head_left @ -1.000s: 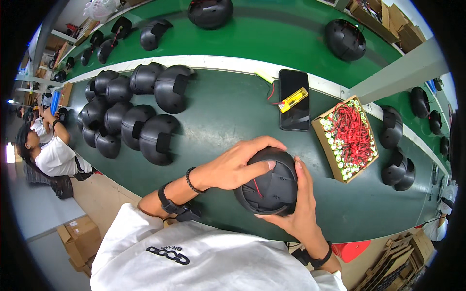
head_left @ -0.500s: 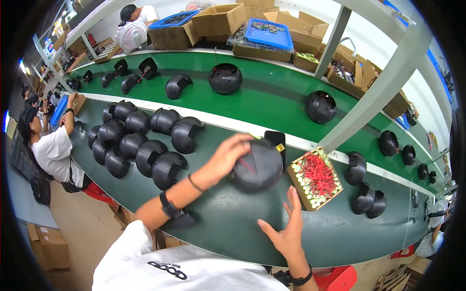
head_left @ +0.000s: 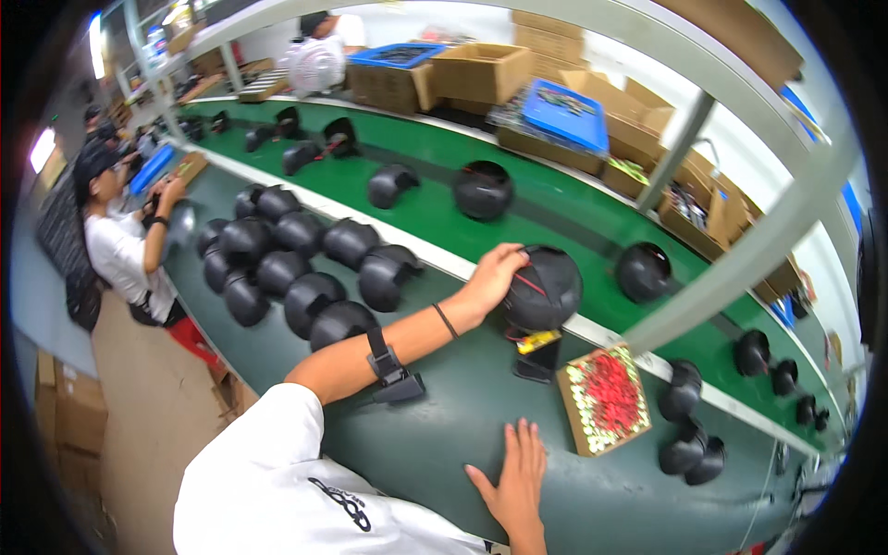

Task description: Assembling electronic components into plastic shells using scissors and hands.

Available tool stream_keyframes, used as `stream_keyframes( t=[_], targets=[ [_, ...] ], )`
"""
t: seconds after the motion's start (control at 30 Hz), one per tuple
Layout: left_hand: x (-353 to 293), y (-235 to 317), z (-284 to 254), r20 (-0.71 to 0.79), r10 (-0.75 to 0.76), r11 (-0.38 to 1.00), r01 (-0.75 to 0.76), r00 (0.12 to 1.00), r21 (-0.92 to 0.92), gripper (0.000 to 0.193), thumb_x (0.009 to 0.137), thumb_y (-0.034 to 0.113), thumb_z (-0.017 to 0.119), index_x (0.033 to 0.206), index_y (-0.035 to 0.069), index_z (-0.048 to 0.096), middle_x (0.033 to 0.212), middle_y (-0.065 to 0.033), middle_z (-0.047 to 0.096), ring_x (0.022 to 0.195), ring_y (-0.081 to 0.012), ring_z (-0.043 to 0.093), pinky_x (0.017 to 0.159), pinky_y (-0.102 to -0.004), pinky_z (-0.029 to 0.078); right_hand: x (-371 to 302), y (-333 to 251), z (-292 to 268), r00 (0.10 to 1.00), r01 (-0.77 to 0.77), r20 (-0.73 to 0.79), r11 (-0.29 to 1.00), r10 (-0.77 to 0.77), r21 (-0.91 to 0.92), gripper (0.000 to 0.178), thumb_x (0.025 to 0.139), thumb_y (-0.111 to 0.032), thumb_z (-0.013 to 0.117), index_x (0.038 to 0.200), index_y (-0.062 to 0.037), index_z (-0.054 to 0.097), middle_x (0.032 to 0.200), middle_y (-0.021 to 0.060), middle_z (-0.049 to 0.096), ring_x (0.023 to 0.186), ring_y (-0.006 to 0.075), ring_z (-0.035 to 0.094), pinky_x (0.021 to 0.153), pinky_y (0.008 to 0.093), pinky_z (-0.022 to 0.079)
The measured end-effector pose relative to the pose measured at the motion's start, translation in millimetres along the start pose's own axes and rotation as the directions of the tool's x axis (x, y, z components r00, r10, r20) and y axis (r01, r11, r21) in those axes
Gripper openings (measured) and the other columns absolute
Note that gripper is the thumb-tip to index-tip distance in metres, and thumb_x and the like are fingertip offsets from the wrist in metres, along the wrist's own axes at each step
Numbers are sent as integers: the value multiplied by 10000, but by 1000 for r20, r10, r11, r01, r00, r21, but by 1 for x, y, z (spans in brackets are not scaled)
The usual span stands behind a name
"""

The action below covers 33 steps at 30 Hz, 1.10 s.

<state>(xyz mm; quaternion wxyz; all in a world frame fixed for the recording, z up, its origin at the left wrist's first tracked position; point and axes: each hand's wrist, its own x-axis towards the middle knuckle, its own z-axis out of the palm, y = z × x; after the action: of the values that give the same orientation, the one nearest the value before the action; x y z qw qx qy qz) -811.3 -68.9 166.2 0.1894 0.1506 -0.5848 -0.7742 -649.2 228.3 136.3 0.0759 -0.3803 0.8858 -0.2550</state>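
Observation:
My left hand point(head_left: 495, 285) is closed on the rim of a round black plastic shell point(head_left: 548, 289), lifted at the edge of the green belt. A thin red wire lies across the shell. A small yellow part point(head_left: 538, 342) shows just below it, above a dark flat object point(head_left: 536, 364) on the table. My right hand point(head_left: 514, 483) is open and empty, fingers stretched out, over the dark table left of a cardboard box point(head_left: 575, 414). Packed in that box are small cells with red wires point(head_left: 610, 393).
Several black curved shells point(head_left: 282, 273) cluster on the table to the left; a few more point(head_left: 684, 444) sit right of the box. The green belt point(head_left: 425, 222) carries spaced black shells. A slanted metal post point(head_left: 721, 250) rises at the right. One person point(head_left: 120, 231) works at the far left.
My left hand has carried the black shell away from me, from over the table to the belt's edge. My right hand has drawn back from beside the box toward me. The view has shifted.

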Motion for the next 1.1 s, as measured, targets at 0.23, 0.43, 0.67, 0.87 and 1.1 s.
stream_keyframes(
  t=[0.23,0.43,0.67,0.87,1.1],
  targets=[
    [-8,81,-111,-199,228,954,-177,953,241,409,1015,291,614,1289,-10,656,1171,-82,681,1144,-194,605,1050,-331,447,0,2,5,1000,27,-15,998,-26,51,918,878,-442,825,1536,61,430,1634,306,368,1552,483,284,1251,620,204],
    [130,130,-258,-534,415,878,-169,737,448,475,956,341,632,1259,-20,686,1277,-214,716,1217,-303,660,1060,-382,485,6,-17,-2,994,94,-47,994,-96,-59,838,932,-401,778,1571,7,420,1627,297,363,1493,510,349,1225,581,288],
    [235,88,-362,-762,329,915,10,557,403,612,934,441,613,1365,9,660,1397,-285,653,1346,-423,596,1151,-452,441,8,-17,3,1000,13,-11,996,-14,-88,873,928,-451,770,1584,5,417,1658,282,352,1538,490,305,1239,606,246],
    [280,37,-395,-747,270,915,81,608,396,648,934,468,596,1394,14,633,1419,-284,634,1347,-430,590,1153,-462,438,10,-18,3,1000,-6,21,994,8,-112,883,912,-466,780,1578,-5,428,1642,298,356,1516,507,317,1225,622,257],
    [282,36,-371,-707,233,917,92,668,389,673,948,456,589,1333,-93,646,1296,-325,687,1276,-420,649,1095,-457,473,13,-21,0,998,-50,38,989,56,-136,878,900,-469,787,1570,-16,445,1632,290,371,1505,498,333,1220,616,267]
  ],
)
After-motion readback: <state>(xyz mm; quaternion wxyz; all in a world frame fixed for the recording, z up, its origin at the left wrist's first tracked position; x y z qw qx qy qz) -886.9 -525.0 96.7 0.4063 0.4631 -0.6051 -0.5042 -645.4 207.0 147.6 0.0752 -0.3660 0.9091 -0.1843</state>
